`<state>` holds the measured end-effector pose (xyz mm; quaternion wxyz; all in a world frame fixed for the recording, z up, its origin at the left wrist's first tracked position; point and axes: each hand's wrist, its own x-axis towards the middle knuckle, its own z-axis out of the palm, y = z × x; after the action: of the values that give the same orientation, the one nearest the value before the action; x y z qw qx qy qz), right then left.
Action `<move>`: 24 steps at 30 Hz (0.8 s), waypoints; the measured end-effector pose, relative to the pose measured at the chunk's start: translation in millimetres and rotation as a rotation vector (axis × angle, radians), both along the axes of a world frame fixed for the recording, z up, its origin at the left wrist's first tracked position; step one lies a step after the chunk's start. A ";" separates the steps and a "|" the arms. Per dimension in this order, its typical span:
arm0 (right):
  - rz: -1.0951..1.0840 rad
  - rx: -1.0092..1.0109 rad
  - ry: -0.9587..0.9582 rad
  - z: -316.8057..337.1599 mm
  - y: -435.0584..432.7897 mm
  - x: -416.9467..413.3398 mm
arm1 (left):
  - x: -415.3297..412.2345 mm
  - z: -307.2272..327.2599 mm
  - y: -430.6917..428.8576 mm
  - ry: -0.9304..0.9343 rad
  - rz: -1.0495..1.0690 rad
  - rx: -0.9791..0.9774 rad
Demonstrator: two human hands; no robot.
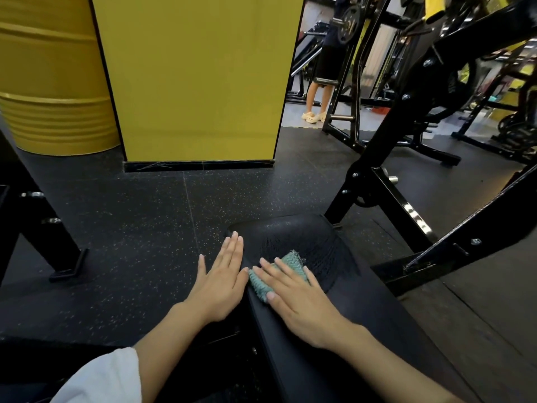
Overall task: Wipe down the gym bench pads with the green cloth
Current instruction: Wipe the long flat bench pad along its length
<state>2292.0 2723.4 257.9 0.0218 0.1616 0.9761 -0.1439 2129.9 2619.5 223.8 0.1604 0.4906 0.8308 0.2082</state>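
A ribbed yellow metal drum stands at ten o'clock, and a flat-faced yellow pillar at twelve. Black steel machine frames fill two o'clock. Black speckled rubber flooring spreads at nine.

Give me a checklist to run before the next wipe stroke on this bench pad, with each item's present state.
1. Green cloth under the right hand, flat fingers pressing it: ok.
2. Cloth lying on the bench pad: ok.
3. Left hand at the pad's left edge, out of the cloth's way: ok.
4. Pad beyond the cloth free of objects: ok.
5. Cloth spread flat: not ok, bunched.
6. Cloth damp enough: cannot tell.
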 end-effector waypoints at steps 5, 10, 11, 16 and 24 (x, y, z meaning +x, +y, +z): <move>-0.080 -0.019 0.001 -1.8 14.0 2.8 | 1.4 -1.0 -0.2 0.005 0.015 0.008; -0.334 0.033 -0.029 -1.2 68.5 22.6 | 1.4 0.2 -1.6 -0.005 0.004 0.005; -0.369 0.025 -0.029 -1.0 75.5 23.8 | 1.7 0.4 -1.7 -0.008 0.003 0.007; -0.386 0.038 -0.020 -4.6 62.6 10.4 | 1.8 1.1 -1.5 -0.027 0.000 0.017; -0.074 0.009 0.018 -3.3 5.5 -14.7 | -0.9 -3.6 -0.5 -0.015 -0.004 0.024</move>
<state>2277.3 2728.9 254.6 0.0072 0.1962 0.9702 -0.1418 2129.0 2619.0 220.2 0.1611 0.4925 0.8261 0.2216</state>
